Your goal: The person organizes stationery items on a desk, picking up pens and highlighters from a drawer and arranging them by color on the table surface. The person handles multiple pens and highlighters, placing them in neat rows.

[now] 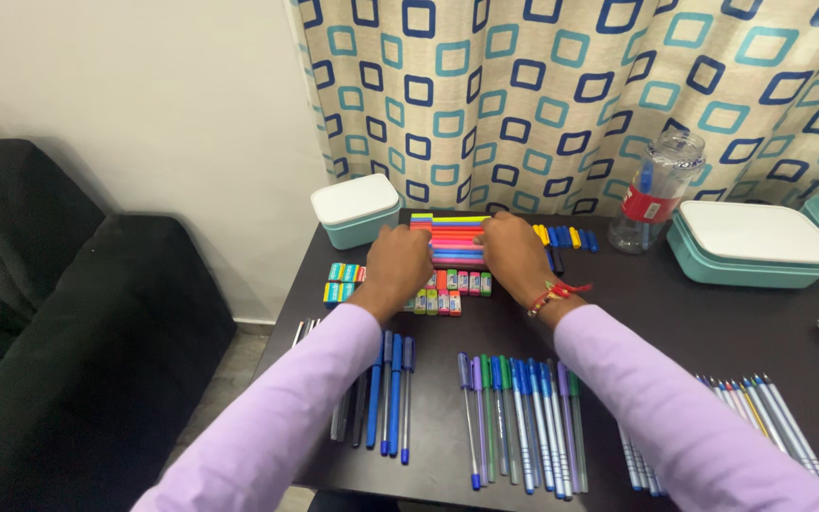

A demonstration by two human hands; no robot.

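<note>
Both your arms reach straight ahead, sleeved in lilac down to the wrists, and draw toward each other as they go. Your left hand (398, 261) lies palm down, knuckles up, fingers curled forward. Your right hand (516, 254) mirrors it just beside, palm down, a red thread band round its wrist.

A flat block of bright sticks (457, 239), pink, red, yellow, green and blue, is laid side by side. It is set crosswise at the far middle of the dark table (713, 322).
</note>
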